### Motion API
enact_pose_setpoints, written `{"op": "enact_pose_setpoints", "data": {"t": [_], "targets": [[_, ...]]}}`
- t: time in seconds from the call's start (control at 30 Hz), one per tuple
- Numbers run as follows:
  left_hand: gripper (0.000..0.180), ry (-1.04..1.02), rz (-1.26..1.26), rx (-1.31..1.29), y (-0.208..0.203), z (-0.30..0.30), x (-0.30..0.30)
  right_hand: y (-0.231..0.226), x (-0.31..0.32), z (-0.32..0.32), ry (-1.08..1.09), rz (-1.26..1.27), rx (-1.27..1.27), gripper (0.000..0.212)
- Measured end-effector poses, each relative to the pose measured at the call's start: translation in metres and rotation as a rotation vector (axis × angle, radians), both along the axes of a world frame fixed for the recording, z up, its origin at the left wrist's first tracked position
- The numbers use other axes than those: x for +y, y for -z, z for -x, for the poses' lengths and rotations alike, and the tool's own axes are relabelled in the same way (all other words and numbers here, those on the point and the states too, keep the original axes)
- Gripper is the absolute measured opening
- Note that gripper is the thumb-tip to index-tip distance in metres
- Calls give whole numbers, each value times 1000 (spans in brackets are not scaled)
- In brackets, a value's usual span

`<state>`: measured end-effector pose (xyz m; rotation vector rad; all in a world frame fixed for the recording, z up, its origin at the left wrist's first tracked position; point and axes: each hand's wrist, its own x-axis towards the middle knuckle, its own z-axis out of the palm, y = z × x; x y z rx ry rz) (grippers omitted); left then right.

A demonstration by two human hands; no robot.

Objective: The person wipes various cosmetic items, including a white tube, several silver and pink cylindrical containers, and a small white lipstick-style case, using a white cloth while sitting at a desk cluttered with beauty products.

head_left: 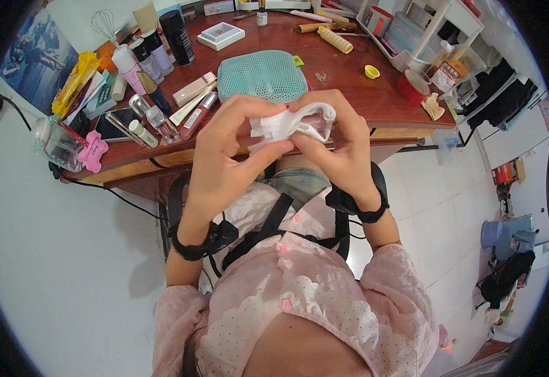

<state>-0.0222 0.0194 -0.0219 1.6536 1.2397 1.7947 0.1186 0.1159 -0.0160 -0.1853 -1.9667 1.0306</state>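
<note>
A white, soft folded strip of cloth [277, 126] is held up before my chest, at the front edge of the desk. Its right end curls into a loop; its exact kind I cannot make out. My left hand [224, 138] pinches the left part between thumb and fingers. My right hand [343, 141] grips the looped end, with its thumb pressed on the near side. Just beyond both hands lies a teal mesh zip pouch [259, 72] on the desk. Black bands circle both of my wrists.
The reddish-brown desk [343, 78] carries cosmetic tubes and bottles [152, 116] on the left, with a whisk [103, 24] behind. A white square box [221, 35] and a small yellow cup [371, 72] stand farther back. At right are a red tape roll [413, 87] and a white rack [431, 31].
</note>
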Motion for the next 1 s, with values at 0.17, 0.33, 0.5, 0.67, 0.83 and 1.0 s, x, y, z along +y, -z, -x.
{"op": "enact_pose_setpoints", "data": {"t": [0.17,0.33,0.5,0.67,0.83,1.0], "targets": [[33,44,-51,-30,-3,-2,-2,1,-3,1,-35,8,52,27],[27,30,-134,40,-2,3,-4,7,-3,4,-69,55,61,26],[21,-35,-173,89,0,1,-4,6,-7,5,-77,106,55,24],[19,-64,-171,31,1,-7,-2,9,-7,5,-13,36,66,15],[23,-63,-73,51,-2,-6,-3,9,-8,6,32,94,55,13],[32,-27,-70,73,-3,-5,-3,8,-4,5,51,155,21,16]]}}
